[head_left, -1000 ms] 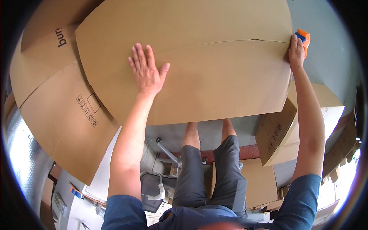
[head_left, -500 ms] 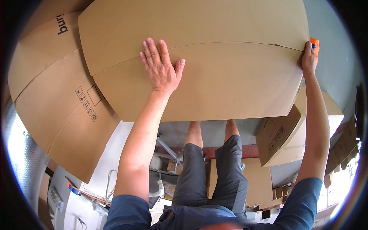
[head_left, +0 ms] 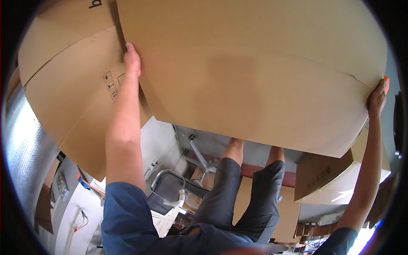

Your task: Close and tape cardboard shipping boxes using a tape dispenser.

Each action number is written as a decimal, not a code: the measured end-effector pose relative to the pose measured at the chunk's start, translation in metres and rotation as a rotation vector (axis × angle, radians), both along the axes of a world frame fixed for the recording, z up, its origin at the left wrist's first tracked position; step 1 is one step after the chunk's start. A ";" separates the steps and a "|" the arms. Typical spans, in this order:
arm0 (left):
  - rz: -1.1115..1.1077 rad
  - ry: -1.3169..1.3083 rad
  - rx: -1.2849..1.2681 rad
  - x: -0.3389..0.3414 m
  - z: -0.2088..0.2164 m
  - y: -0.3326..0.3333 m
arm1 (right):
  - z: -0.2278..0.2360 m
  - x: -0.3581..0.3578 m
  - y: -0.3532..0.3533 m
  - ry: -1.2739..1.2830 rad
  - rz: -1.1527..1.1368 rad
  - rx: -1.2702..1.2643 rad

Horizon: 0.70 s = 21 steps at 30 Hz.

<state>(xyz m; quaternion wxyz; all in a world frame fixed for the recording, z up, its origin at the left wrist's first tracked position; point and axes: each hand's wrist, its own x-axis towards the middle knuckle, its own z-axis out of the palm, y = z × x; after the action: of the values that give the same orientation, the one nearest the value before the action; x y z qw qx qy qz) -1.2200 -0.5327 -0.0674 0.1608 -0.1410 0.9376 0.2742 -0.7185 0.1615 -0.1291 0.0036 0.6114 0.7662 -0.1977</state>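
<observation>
A large cardboard panel [head_left: 255,93] at one o'clock is clasped by the left hand [head_left: 133,61] near half past ten; at three, its edge is touched by the right hand [head_left: 377,100], whose grip cannot be told.

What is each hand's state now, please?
Left hand: on large box, left edge; grip cannot be told.
Right hand: on its right edge, by an orange object; grip unclear.

Large carton [head_left: 263,97]: far side cut off. Orange object [head_left: 386,85], right: partly hidden by right hand [head_left: 376,101].
</observation>
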 end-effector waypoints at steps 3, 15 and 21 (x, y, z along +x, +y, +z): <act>0.094 0.108 -0.053 -0.021 -0.021 -0.010 | 0.006 -0.006 -0.013 0.155 -0.004 -0.071; 0.263 0.105 -0.156 0.076 -0.021 0.003 | 0.006 -0.018 0.057 0.254 0.160 -0.057; 0.173 0.084 -0.414 0.098 -0.016 0.025 | 0.015 -0.003 0.080 0.156 0.236 -0.125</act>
<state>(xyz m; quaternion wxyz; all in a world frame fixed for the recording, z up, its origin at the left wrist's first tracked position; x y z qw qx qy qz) -1.1215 -0.5081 -0.0832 0.0650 -0.2395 0.9641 0.0946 -0.7213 0.2418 -0.1139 0.0053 0.4983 0.8170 -0.2902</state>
